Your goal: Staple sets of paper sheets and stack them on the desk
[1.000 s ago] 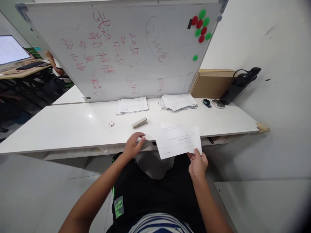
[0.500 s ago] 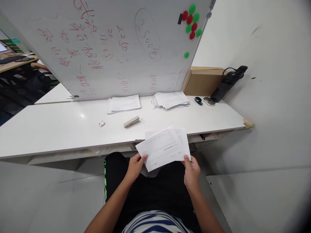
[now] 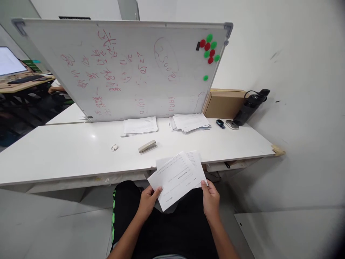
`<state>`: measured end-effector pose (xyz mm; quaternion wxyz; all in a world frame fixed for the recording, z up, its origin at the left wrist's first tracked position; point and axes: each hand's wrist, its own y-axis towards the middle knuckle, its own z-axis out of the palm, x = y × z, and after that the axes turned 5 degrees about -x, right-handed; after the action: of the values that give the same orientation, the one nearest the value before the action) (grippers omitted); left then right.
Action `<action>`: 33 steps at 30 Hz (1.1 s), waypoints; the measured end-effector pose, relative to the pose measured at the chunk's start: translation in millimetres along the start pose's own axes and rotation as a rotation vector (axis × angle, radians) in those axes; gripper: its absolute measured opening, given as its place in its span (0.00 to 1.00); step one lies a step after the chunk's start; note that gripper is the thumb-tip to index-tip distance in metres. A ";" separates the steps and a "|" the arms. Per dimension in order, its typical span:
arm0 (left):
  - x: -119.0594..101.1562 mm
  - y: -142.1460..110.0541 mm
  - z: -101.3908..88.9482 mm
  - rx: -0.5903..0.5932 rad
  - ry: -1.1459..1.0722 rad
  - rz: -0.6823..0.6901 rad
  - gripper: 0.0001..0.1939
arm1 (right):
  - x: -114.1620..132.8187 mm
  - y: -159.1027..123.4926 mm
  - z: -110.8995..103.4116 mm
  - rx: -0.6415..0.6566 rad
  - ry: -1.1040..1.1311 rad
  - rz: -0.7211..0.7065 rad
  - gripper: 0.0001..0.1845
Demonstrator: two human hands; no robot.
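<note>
Over my lap, in front of the desk edge, I hold overlapping printed paper sheets (image 3: pixel 176 180). My left hand (image 3: pixel 149 200) pinches the lower left edge of the upper sheet, thumb on top. My right hand (image 3: pixel 211 199) is closed on the right corner of the sheet beneath, its thumb also on top. The two sheets fan apart at an angle. Beyond them on the desk lies a grey stapler (image 3: pixel 147 146). Further back are a left stack of papers (image 3: pixel 141 125) and a right stack of papers (image 3: pixel 190 122).
A whiteboard (image 3: pixel 183 86) with red writing and round magnets stands along the back of the white desk (image 3: pixel 67 151). At the right are a cardboard box (image 3: pixel 225 104), a black bottle (image 3: pixel 249 108), a mouse (image 3: pixel 232 124) and a watch (image 3: pixel 220 123). A small white ring-shaped item (image 3: pixel 114 147) lies left.
The camera view has tilted up, showing the whiteboard's top edge. Both hands still hold the sheets, which have turned slightly, with the upper one more steeply angled.
</note>
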<state>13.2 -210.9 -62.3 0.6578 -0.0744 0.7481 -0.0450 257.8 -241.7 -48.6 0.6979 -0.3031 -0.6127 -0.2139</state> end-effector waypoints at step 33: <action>-117.9 122.7 17.1 -0.020 0.083 0.338 0.23 | 95.4 108.2 100.8 0.462 -0.199 -0.417 0.20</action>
<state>38.3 -69.4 30.4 0.6237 0.0480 0.7770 0.0708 272.3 -87.3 34.6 0.6263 -0.0241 -0.7590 -0.1767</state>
